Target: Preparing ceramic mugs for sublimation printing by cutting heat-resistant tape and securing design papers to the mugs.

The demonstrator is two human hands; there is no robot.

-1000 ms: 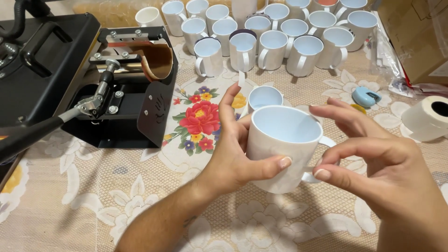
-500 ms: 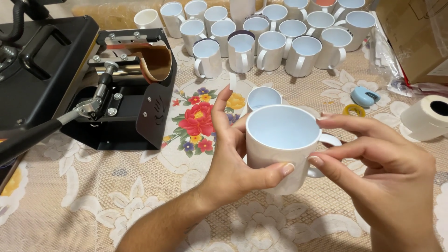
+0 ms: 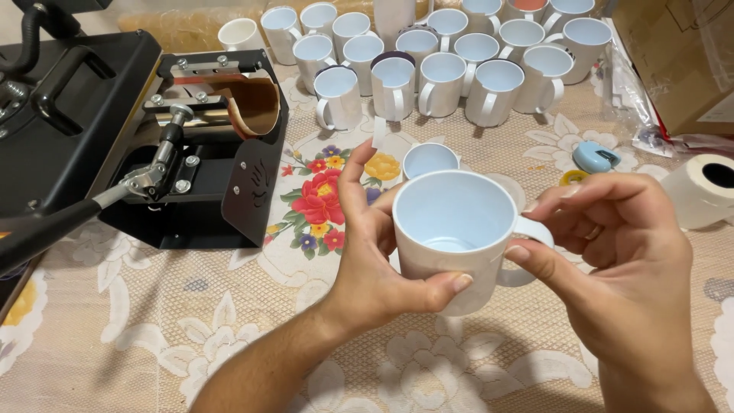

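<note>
A white mug (image 3: pixel 456 229) with a pale blue inside is held upright above the table, its mouth facing me. My left hand (image 3: pixel 375 260) wraps its left side, thumb across the front wall, fingers behind. My right hand (image 3: pixel 619 252) pinches at the mug's handle on the right, with a ring on one finger. Just behind the held mug, another white mug (image 3: pixel 430 159) stands on the table.
A black mug heat press (image 3: pixel 153 145) with a long lever sits at the left. Several white mugs (image 3: pixel 443 61) crowd the far edge. A white tape roll (image 3: pixel 703 191), a small blue dispenser (image 3: pixel 595 157) and a cardboard box (image 3: pixel 680 53) lie right, on the floral tablecloth (image 3: pixel 321 199).
The mug has tipped from leaning away to more upright and shifted slightly left and down. My right fingers have closed in on its handle.
</note>
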